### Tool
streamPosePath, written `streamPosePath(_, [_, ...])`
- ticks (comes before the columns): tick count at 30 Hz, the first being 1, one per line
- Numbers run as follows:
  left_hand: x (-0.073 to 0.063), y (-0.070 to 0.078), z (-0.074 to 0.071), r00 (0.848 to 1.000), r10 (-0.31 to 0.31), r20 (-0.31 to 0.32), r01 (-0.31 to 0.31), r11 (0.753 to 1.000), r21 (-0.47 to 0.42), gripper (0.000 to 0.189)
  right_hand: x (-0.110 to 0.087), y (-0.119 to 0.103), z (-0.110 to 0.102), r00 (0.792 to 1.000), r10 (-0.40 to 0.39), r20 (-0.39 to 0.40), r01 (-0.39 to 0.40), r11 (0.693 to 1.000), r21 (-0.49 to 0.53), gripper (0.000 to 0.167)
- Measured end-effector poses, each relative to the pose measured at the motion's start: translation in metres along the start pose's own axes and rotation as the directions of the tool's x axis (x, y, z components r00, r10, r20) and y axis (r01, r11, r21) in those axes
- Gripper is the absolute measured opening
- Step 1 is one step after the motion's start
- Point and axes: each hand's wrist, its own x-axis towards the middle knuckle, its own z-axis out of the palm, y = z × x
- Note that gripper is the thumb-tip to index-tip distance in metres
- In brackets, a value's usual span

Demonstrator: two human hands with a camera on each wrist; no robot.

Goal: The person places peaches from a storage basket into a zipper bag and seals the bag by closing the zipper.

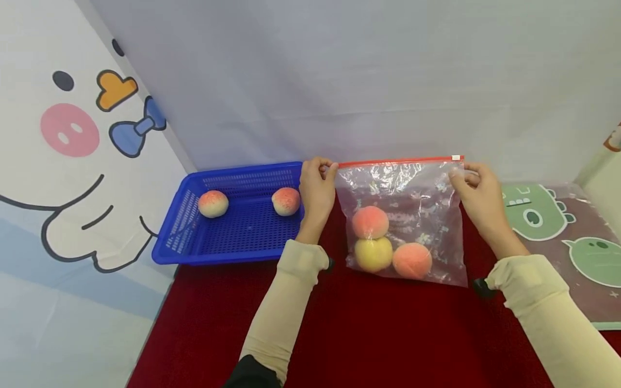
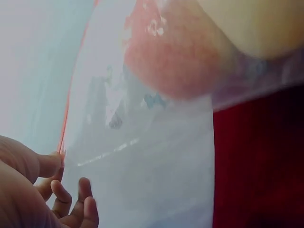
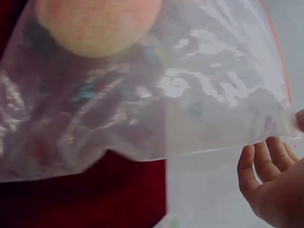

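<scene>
A clear zip bag (image 1: pixel 422 210) with a red slider strip (image 1: pixel 398 161) along its top edge hangs between both hands. Several peaches lie at its bottom: a pink one (image 1: pixel 370 222) above a yellow one (image 1: pixel 373 254), and another pink one (image 1: pixel 412 261) to their right. My left hand (image 1: pixel 317 188) pinches the bag's top left corner; the left wrist view shows its thumb and forefinger (image 2: pixel 50 166) on the red strip. With the right hand (image 1: pixel 480 196) I pinch the right edge just under the white slider (image 1: pixel 456 158). In the right wrist view the other fingers (image 3: pixel 263 161) curl behind the edge.
A blue plastic basket (image 1: pixel 233 258) stands left of the bag, holding a peach (image 1: pixel 213 204) on its left and another peach (image 1: pixel 286 201) at its right. Red cloth (image 1: pixel 388 334) covers the table. A patterned mat (image 1: pixel 548 248) lies at right; a white curtain (image 1: pixel 364 81) hangs behind.
</scene>
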Motion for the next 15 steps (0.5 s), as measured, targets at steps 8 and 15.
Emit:
streamPosePath(8, [0.0, 0.002, 0.029, 0.992, -0.118, 0.036, 0.121, 0.985, -0.126, 0.021, -0.011, 0.036, 0.008, 0.996, 0.016, 0.087, -0.031, 0.986, 0.165, 0.034])
streamPosePath(15, [-0.003, -0.012, 0.045, 0.953, -0.294, 0.072, 0.302, 0.927, -0.224, 0.021, -0.01, 0.055, 0.022, 0.993, -0.014, 0.119, -0.023, 0.951, 0.308, 0.026])
